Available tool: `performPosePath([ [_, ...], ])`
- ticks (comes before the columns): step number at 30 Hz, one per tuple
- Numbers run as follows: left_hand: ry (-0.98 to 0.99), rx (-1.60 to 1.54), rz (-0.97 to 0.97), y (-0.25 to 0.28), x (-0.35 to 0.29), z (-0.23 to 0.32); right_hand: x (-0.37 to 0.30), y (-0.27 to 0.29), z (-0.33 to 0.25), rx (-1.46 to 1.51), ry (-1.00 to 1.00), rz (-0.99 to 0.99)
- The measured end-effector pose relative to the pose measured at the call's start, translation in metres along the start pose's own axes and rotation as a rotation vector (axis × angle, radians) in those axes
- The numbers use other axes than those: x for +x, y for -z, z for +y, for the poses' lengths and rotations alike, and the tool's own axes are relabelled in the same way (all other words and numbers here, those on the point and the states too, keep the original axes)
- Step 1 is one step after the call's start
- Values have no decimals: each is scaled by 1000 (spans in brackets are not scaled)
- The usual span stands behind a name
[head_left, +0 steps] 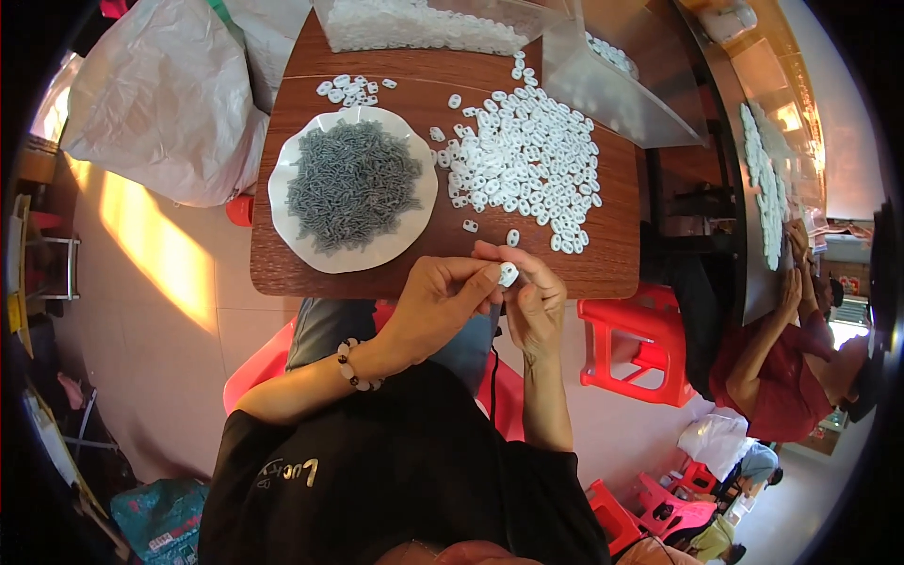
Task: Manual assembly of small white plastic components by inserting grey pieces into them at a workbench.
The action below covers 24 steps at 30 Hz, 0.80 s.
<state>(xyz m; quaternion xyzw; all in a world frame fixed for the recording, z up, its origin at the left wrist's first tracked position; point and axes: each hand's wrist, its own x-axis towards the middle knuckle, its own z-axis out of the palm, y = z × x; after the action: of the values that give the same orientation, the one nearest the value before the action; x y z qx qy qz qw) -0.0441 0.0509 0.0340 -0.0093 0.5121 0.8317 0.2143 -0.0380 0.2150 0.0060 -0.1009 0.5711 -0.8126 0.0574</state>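
My left hand (435, 303), a beaded bracelet at its wrist, pinches the left edge of a small white plastic piece (508, 274) with thumb and forefinger. My right hand (535, 299) closes on the same piece from the other side, its fingers curled behind it. Both hands meet just off the front edge of the brown wooden table (377, 284). Beyond the left hand stands a scalloped white plate (282, 224) heaped with small grey screws (353, 184). A spread pile of white two-hole plastic pieces (527, 155) lies to its right. Whether a screw is in my fingers cannot be made out.
A smaller group of white pieces (348, 91) lies behind the plate. Clear plastic bins (617, 89) stand along the far edge. A large white sack (165, 104) is at left, a red stool (640, 344) at right. Another person (782, 372) works at a table on the right.
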Motion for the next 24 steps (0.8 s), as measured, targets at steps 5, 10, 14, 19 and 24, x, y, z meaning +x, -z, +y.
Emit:
performPosePath([
  [5, -93, 78, 83, 7, 3, 5, 9, -2, -7, 21, -16, -20],
  [10, 77, 60, 14, 23, 4, 4, 11, -12, -14, -108, -91, -2],
  [14, 91, 29, 5, 21, 1, 3, 13, -12, -19, -124, -160, -64],
  [19, 153, 30, -23, 29, -3, 5, 18, -23, -22, -117, -194, 28],
  [24, 288, -131, 1, 55, -12, 8, 23, -17, -17, -177, -97, 116],
])
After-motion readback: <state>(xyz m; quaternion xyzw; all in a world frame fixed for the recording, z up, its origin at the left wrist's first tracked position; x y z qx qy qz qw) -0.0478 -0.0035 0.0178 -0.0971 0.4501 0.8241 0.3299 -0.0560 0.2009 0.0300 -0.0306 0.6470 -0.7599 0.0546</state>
